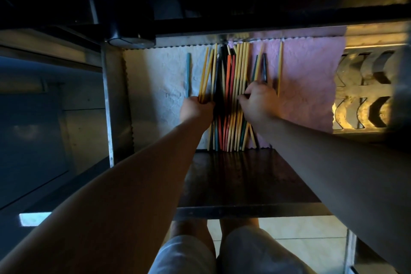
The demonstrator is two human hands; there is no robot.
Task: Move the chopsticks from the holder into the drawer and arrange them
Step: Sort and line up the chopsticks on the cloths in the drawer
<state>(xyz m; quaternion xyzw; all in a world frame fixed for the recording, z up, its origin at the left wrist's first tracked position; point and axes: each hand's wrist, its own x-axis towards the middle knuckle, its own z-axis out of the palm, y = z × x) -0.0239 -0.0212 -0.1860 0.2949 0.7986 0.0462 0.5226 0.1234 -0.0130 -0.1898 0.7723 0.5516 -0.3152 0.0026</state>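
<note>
Transfer appears done; arranging in progress.

The drawer [115, 95] stands open, lined with a white cloth [155, 87] and a pink cloth [311, 78]. The chopsticks [231, 78] lie inside in a rough central bunch. The left hand [196, 109] has its fingers curled round a few yellow sticks, and the right hand [259, 101] has its fingers curled on the bunch's right edge. A blue stick [188, 73] and a yellow stick [279, 69] lie apart, to be gathered. No holder can be made out.

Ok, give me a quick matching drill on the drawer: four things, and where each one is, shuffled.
Things: 1 leftmost chopstick; 2 orange chopstick; 3 rightmost chopstick; 4 left hand
Places: A on the pink cloth; B middle of the bundle; C alone on the white cloth; D holding yellow chopsticks
Pairs: 1-C; 2-B; 3-A; 4-D
</note>
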